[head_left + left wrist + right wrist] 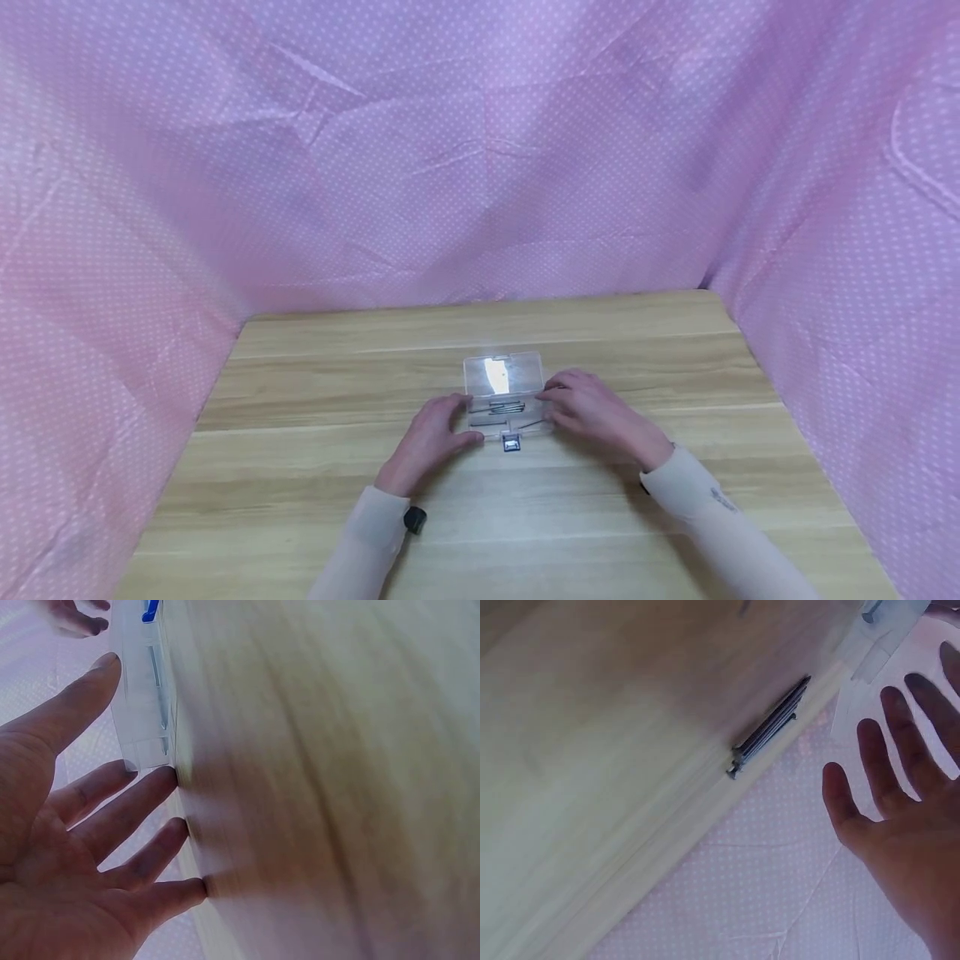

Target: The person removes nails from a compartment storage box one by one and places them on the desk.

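While the curtain (480, 167) runs past the frame at 9, 12 and 3 o'clock, the table (300, 500) is cut off only at 6 o'clock in the head view. Both sleeves (693, 492) leave that view along the bottom, at 7 and 5 o'clock.

Left hand (423, 437): at 9 o'clock of the box (139, 712), fingers spread and uncurled, gripping nothing; a fingertip meets the box's corner. Right hand (596, 410): at 3 o'clock of the box, fingers extended with a slight bend, no grip seen. The right wrist view cuts this hand at its border, so contact with the box cannot be confirmed there.

Box: clear, near the middle of the table. Lid (521, 375) open toward 12 o'clock; glare obscures part of it, and its exact tilt cannot be told. Contents: nails (507, 408), with an overlapping cluster at centre, one toward 7 o'clock and one slanting at 5 o'clock. Overlap prevents a count.

A separate bundle of nails (771, 724) lies on the table in the right wrist view; it cannot be made out in the head view. Latch (512, 442): blue-edged, at 6 o'clock of the box, cropped in the left wrist view.
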